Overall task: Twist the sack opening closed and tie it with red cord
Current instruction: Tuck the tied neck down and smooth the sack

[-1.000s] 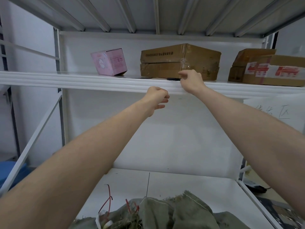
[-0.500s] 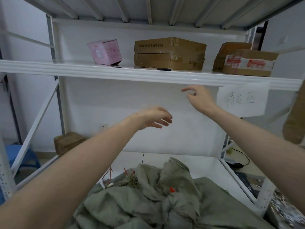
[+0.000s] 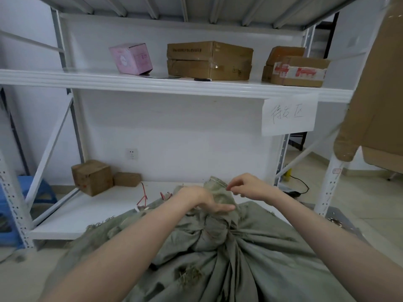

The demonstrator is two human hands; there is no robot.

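Observation:
An olive-green sack (image 3: 250, 258) lies in front of me, its opening gathered into a bunched neck (image 3: 214, 227) that leans on the low shelf's front edge. My left hand (image 3: 202, 200) lies over the top of the neck and grips the bunched cloth, fingers pointing right. My right hand (image 3: 248, 188) is just right of the upright top flap, thumb and forefinger pinched on a small red bit of cord (image 3: 227, 189). More red cord (image 3: 142, 195) lies loose on the shelf to the left of the neck.
The white low shelf (image 3: 91, 210) holds two brown boxes (image 3: 92, 177) at its back left. The upper shelf (image 3: 174, 83) carries a pink box (image 3: 132, 58) and cardboard cartons (image 3: 209, 61). A paper sign (image 3: 287, 115) hangs at right. A blue stool (image 3: 26, 192) stands at left.
Both hands have come down from the upper shelf's edge to the sack's neck. My view has tilted down, so the whole sack and the low shelf now show.

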